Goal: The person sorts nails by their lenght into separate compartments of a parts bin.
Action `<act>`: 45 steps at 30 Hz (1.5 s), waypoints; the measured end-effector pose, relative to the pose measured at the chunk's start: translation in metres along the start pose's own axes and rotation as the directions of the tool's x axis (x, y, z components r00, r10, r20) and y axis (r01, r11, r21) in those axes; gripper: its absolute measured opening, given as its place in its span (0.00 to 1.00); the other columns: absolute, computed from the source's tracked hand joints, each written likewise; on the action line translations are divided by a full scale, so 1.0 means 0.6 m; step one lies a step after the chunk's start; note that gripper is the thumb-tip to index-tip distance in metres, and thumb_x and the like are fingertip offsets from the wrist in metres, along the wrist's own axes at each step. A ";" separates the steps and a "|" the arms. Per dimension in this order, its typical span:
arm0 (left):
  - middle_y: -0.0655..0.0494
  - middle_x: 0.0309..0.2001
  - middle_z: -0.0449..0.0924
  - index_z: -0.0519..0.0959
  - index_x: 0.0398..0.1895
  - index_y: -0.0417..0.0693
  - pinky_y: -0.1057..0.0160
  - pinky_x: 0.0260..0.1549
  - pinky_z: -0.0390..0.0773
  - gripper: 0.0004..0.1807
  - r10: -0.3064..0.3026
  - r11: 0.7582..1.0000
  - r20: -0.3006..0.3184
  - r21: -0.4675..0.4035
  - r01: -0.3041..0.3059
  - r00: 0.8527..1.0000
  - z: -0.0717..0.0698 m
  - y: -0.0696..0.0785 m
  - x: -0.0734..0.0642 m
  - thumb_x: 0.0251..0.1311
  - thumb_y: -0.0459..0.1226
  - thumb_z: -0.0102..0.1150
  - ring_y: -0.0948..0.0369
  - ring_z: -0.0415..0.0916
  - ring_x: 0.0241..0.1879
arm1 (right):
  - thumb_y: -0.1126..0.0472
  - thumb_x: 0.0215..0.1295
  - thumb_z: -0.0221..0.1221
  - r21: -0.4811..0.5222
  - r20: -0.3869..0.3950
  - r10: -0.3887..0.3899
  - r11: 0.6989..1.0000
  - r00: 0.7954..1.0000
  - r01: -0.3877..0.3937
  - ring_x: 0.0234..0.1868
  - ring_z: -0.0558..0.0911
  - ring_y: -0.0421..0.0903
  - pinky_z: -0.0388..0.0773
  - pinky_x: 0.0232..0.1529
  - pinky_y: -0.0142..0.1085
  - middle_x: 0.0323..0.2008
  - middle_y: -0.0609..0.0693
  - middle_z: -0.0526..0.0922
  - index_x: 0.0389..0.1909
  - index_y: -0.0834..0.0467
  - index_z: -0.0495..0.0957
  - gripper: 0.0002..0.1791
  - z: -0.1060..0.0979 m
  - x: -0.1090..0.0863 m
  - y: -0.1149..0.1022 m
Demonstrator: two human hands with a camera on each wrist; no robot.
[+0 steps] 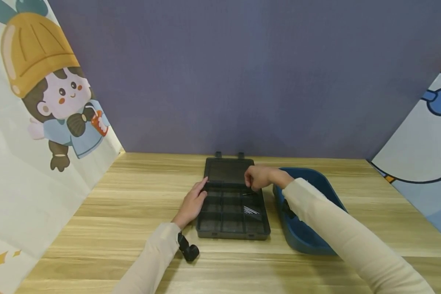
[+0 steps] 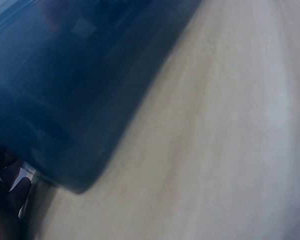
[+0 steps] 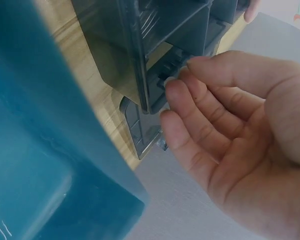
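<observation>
A dark, see-through divided box (image 1: 220,230) lies on the table, its lid tipped back on the far side. My left hand (image 1: 192,204) rests along its left edge with straight fingers. Over the far right compartment, my right hand (image 1: 261,177) has its fingers bent, the thumb near the fingertips (image 3: 176,92). A thin metal rod (image 1: 248,194) shows just under these fingers; I cannot tell whether they pinch it. Several thin silvery rods (image 1: 250,210) lie in a nearer right compartment. In the left wrist view the left hand (image 2: 7,200) is mostly cut off.
A deep blue bin (image 1: 306,246) stands right of the box, beneath the right forearm. The wooden table (image 1: 132,192) ends at a grey-purple panel (image 1: 220,81) behind. Cartoon-printed walls flank both sides. A small black camera (image 1: 191,253) juts from the left wrist.
</observation>
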State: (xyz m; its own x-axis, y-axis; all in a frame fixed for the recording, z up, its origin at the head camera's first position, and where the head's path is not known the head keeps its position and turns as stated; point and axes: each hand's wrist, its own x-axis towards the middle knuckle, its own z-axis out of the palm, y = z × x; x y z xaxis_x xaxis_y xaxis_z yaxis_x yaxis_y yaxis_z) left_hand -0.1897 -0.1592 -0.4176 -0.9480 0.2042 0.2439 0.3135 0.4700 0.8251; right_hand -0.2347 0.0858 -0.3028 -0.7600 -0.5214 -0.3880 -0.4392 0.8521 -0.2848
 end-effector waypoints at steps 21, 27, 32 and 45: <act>0.44 0.68 0.64 0.59 0.72 0.43 0.43 0.66 0.58 0.28 -0.012 1.000 0.006 -0.005 0.012 1.000 0.001 0.003 0.002 0.68 0.33 0.42 0.45 0.58 0.69 | 0.75 0.53 0.59 0.131 -0.032 -0.063 0.989 0.998 0.066 0.23 0.67 0.40 0.66 0.27 0.31 0.25 0.49 0.73 0.32 0.64 0.74 0.07 -0.034 -0.082 0.027; 0.44 0.68 0.64 0.58 0.72 0.43 0.42 0.66 0.58 0.28 -0.011 1.000 0.006 0.002 0.011 1.000 0.000 0.005 0.000 0.68 0.33 0.41 0.45 0.58 0.69 | 0.75 0.53 0.60 0.123 -0.050 -0.027 0.992 0.998 0.033 0.23 0.66 0.40 0.66 0.27 0.32 0.24 0.48 0.72 0.32 0.63 0.74 0.07 -0.030 -0.108 0.048; 0.43 0.67 0.65 0.58 0.72 0.42 0.43 0.66 0.57 0.28 -0.007 1.000 0.003 0.008 0.007 1.000 0.002 0.002 -0.002 0.68 0.32 0.41 0.44 0.58 0.69 | 0.76 0.51 0.60 0.130 -0.053 -0.020 0.991 0.998 0.027 0.23 0.66 0.40 0.66 0.26 0.31 0.23 0.48 0.71 0.30 0.64 0.73 0.08 -0.021 -0.125 0.066; 0.43 0.69 0.62 0.57 0.73 0.43 0.42 0.67 0.57 0.28 -0.025 1.000 0.027 0.005 0.025 0.999 0.002 0.005 -0.003 0.70 0.33 0.39 0.44 0.56 0.70 | 0.75 0.46 0.65 0.125 -0.043 0.110 0.987 0.993 -0.104 0.31 0.73 0.43 0.72 0.31 0.33 0.30 0.49 0.76 0.33 0.61 0.75 0.13 0.019 -0.147 0.104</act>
State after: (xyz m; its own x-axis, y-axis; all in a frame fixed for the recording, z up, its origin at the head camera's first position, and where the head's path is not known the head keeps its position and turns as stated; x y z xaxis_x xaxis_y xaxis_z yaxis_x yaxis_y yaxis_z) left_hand -0.1872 -0.1570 -0.4160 -0.9539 0.2154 0.2092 0.2899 0.4793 0.8284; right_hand -0.1896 0.1844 -0.2963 -0.8237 -0.4222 -0.3785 -0.2948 0.8891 -0.3502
